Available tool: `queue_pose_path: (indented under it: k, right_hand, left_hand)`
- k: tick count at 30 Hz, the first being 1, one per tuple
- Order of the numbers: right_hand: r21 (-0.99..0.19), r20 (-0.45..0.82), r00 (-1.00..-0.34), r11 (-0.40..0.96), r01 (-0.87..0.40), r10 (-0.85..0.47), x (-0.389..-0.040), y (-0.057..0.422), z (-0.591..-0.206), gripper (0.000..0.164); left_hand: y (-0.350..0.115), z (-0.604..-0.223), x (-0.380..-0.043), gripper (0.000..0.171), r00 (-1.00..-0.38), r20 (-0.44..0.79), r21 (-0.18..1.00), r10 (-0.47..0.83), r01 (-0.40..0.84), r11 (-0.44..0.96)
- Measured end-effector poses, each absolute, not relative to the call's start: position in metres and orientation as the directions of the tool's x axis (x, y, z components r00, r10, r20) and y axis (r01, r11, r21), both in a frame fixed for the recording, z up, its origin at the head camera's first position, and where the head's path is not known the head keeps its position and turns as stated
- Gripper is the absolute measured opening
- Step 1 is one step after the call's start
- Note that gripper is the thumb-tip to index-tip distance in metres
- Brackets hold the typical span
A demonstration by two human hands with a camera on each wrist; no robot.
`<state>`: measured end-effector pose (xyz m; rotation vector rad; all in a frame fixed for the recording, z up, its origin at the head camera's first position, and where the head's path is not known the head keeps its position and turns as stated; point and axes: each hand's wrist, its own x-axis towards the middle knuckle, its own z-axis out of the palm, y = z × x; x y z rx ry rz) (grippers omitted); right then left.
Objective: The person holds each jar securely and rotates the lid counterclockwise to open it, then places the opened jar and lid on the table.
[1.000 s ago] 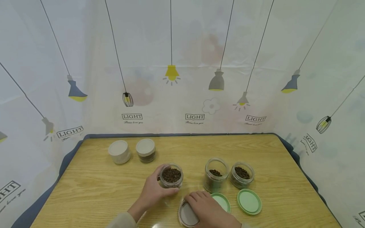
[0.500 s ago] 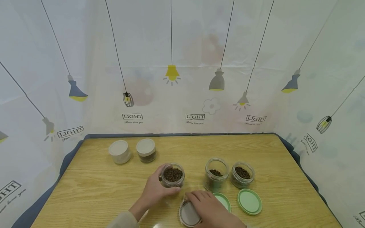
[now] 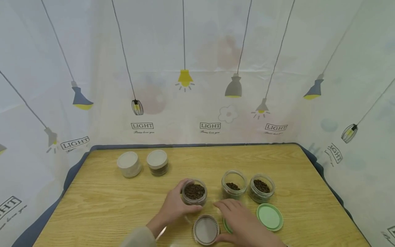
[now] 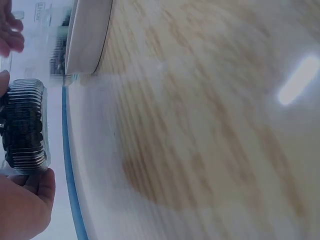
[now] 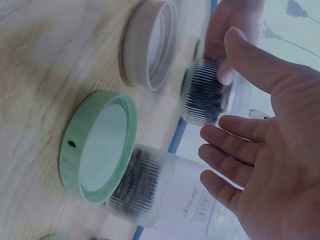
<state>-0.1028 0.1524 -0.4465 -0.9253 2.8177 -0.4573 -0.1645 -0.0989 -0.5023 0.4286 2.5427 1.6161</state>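
Lower centre, head view: the left hand (image 3: 174,205) grips a jar (image 3: 197,201); the right hand (image 3: 242,221), fingers extended, partly hides a green lid (image 5: 102,147), whole at left in right-wrist view.

The left hand (image 3: 174,205) is low in the frame, just left of the middle. It is bent in a grip, with its thumb (image 3: 194,208) pointing right. A pale sleeve (image 3: 140,237) covers the arm at the bottom edge. The right hand (image 3: 242,221) is at the bottom, right of the middle. Its fingers (image 3: 227,204) point up and left, well apart from its thumb. In the right wrist view, its palm (image 5: 282,180) shows and its four fingers are a little bent.
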Motion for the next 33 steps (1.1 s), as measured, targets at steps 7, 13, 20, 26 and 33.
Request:
queue_pose_path:
  k: [7,13,20,26,33]
  right_hand:
    - [-0.326,-0.054,-0.814,0.781,-0.533,-0.578,-0.102,0.158,-0.441,0.087]
    - [-0.319,-0.041,-0.814,0.779,-0.539,-0.580,-0.102,0.160,-0.439,0.084]
    - [-0.298,-0.029,-0.816,0.784,-0.545,-0.578,-0.101,0.161,-0.441,0.083]
    - [-0.304,-0.040,-0.816,0.785,-0.539,-0.576,-0.102,0.162,-0.444,0.083]
    - [-0.315,-0.052,-0.817,0.786,-0.532,-0.574,-0.103,0.163,-0.445,0.084]
  left_hand:
    - [-0.089,-0.508,-0.167,0.090,-0.934,0.073,0.902,0.349,0.211,0.378]
    - [-0.081,-0.515,-0.168,0.088,-0.929,0.068,0.893,0.365,0.220,0.394]
    - [-0.076,-0.519,-0.167,0.087,-0.930,0.047,0.885,0.366,0.208,0.417]
    - [-0.073,-0.522,-0.166,0.088,-0.928,0.038,0.880,0.371,0.207,0.428]
    - [-0.070,-0.523,-0.165,0.093,-0.928,0.001,0.888,0.372,0.172,0.427]
